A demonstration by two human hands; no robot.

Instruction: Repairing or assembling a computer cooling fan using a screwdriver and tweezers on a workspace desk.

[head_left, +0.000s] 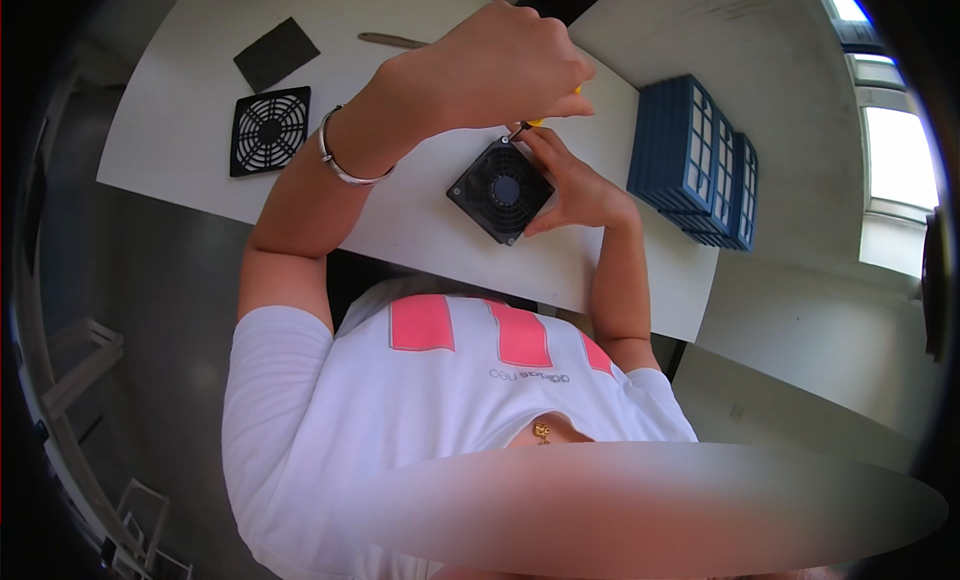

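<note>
- My left hand (505,65) wraps a yellow-handled screwdriver (534,123) at one corner of the black fan (480,202), flat on the white table (400,205).
- My right hand (582,188), part open, braces its edges.
- Likely light, stiff; best gripped by the frame.

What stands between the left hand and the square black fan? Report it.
Only the yellow-handled screwdriver in the left hand, its shaft slanting to the upper corner of the square black fan. Nothing else visible blocks it; the right hand holds the fan's right side.
</note>
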